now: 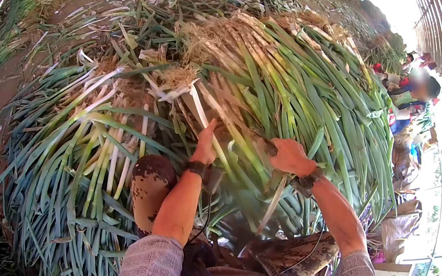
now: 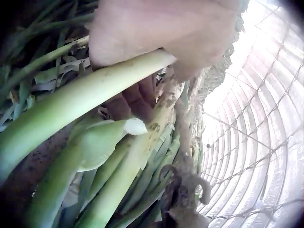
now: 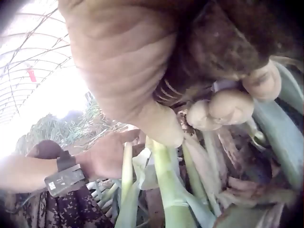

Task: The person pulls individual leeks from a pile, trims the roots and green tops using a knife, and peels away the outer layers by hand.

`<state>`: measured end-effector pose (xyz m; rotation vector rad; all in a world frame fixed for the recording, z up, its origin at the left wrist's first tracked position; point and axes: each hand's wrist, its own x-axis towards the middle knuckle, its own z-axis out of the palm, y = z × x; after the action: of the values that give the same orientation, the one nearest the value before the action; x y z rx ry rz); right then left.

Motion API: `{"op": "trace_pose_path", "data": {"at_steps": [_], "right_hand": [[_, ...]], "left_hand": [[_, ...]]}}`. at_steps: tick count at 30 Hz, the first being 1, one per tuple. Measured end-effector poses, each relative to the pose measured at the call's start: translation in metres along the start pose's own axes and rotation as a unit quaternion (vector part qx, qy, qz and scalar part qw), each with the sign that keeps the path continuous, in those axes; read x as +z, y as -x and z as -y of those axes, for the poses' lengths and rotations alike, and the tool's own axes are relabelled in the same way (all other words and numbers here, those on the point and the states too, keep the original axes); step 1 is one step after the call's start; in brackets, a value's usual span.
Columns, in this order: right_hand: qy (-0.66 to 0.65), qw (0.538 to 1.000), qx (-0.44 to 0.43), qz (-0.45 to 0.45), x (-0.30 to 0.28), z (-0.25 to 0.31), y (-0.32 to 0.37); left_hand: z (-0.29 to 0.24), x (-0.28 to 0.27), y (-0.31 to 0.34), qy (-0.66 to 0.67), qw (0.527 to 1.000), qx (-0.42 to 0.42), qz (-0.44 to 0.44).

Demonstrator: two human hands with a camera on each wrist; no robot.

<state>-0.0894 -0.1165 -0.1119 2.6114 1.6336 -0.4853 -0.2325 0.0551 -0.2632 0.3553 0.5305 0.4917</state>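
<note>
In the head view my left hand (image 1: pixel 205 147) grips a pale-stemmed leek (image 1: pixel 199 106), roots up and leaves toward my lap. The left wrist view has this hand (image 2: pixel 161 38) over a thick pale green stalk (image 2: pixel 95 92), its fingers curled beneath. To its right, my right hand (image 1: pixel 292 156) curls around a dark brown object (image 1: pixel 264 145). In the right wrist view that hand (image 3: pixel 123 61) wraps the dark ridged object (image 3: pixel 218 45), with the thumb against a green stalk (image 3: pixel 166 175). What the dark object is cannot be told.
Large heaps of leeks lie left (image 1: pixel 60 196) and right (image 1: pixel 306 81), roots mostly away from me. Leaf scraps (image 1: pixel 109 4) cover the ground behind. A camouflage-covered knee (image 1: pixel 152 185) is beside my left forearm. Another person (image 1: pixel 422 88) is at the far right under a ribbed greenhouse roof.
</note>
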Motion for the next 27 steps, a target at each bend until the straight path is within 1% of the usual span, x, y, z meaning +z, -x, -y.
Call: {"op": "trace_pose_path", "data": {"at_steps": [2,4,5,7,8,9,11,12,13,14,15,16,17,19,20,21,23,24,25,26,27], "right_hand": [[-0.002,1.000,-0.016,-0.010,-0.007,0.008,-0.011],[-0.009,0.999,-0.013,0.035,-0.015,0.015,-0.013],[-0.009,0.999,-0.012,0.034,-0.020,0.017,-0.011],[0.009,0.998,-0.030,0.058,-0.030,0.021,-0.010],[0.007,0.998,-0.028,0.058,-0.031,0.021,-0.005],[-0.014,0.998,-0.019,0.050,-0.030,0.019,0.004],[-0.038,0.998,-0.007,0.044,-0.026,0.009,0.018],[-0.031,0.998,0.006,0.059,-0.021,-0.001,0.026],[-0.024,0.997,0.018,0.072,-0.015,-0.012,0.032],[-0.019,0.998,-0.001,0.056,0.002,-0.031,0.039],[-0.023,0.998,-0.001,0.055,0.003,-0.034,0.047],[-0.063,0.996,0.010,0.069,0.004,-0.037,0.055],[-0.103,0.991,0.021,0.082,0.005,-0.039,0.062],[-0.094,0.992,0.037,0.074,0.010,-0.040,0.074],[-0.115,0.992,0.026,0.050,0.017,-0.044,0.080],[-0.137,0.990,0.014,0.026,0.021,-0.044,0.084],[-0.143,0.989,0.008,0.031,0.023,-0.048,0.089],[-0.141,0.989,0.001,0.037,0.022,-0.049,0.090],[-0.147,0.989,0.006,0.035,0.024,-0.050,0.092],[-0.139,0.989,0.006,0.041,0.023,-0.050,0.093],[-0.130,0.990,0.004,0.046,0.022,-0.051,0.093]], "left_hand": [[0.002,-0.005,-0.008,-0.001,1.000,0.007,-0.002],[0.004,-0.005,-0.008,0.015,1.000,-0.002,0.006],[0.006,-0.005,-0.008,0.015,1.000,-0.003,0.007],[0.008,-0.005,-0.009,-0.068,0.994,0.028,-0.079],[0.012,-0.003,-0.010,-0.134,0.973,0.104,-0.154],[0.011,0.002,-0.005,-0.120,0.974,0.124,-0.149],[0.001,-0.002,0.007,-0.113,0.980,0.109,-0.121],[0.003,-0.009,0.001,-0.109,0.986,0.097,-0.083],[0.009,-0.008,-0.002,-0.113,0.986,0.095,-0.083],[0.017,-0.005,-0.004,-0.161,0.975,0.124,-0.090],[0.025,-0.006,-0.006,-0.208,0.961,0.152,-0.098],[0.029,-0.010,-0.007,-0.204,0.964,0.128,-0.108],[0.035,-0.014,-0.006,-0.209,0.963,0.128,-0.108],[0.030,0.001,0.016,-0.256,0.948,0.104,-0.155],[0.027,0.008,0.027,-0.214,0.964,0.040,-0.153],[0.025,0.011,0.032,-0.222,0.962,0.039,-0.153],[0.022,0.016,0.039,-0.206,0.962,0.079,-0.161],[0.019,0.008,0.031,-0.229,0.950,0.143,-0.157],[0.011,0.006,0.022,-0.205,0.960,0.075,-0.175],[0.016,-0.038,-0.011,-0.322,0.922,0.188,-0.102],[0.020,-0.073,-0.042,-0.426,0.854,0.297,-0.025]]}}
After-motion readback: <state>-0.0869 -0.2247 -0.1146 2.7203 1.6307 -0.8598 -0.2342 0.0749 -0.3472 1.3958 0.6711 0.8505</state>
